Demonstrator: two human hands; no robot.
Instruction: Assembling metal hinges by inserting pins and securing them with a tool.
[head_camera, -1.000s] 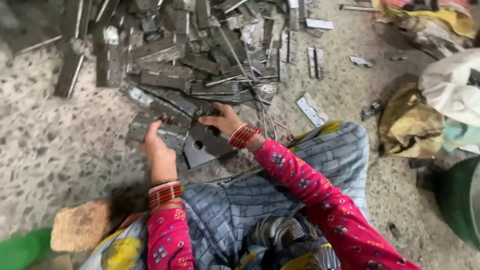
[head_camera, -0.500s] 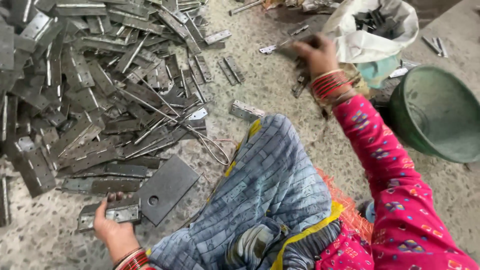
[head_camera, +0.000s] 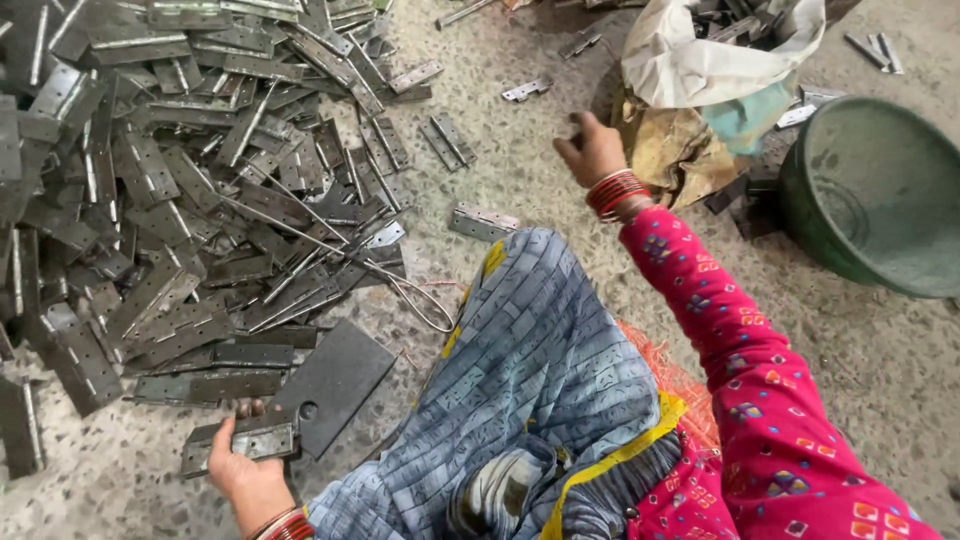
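Below, left hand (head_camera: 245, 478) grips a grey metal hinge (head_camera: 240, 441).

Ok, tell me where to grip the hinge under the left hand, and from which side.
Grip the hinge by its near long edge, coming from the left hand side. It lies flat, its far end against the dark plate, so only that edge looks free.

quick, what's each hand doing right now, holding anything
Left hand: closed on a flat metal hinge lying on the floor.
Right hand: fingers curled shut, raised near the white sack; a small dark piece may be inside, cannot be told.
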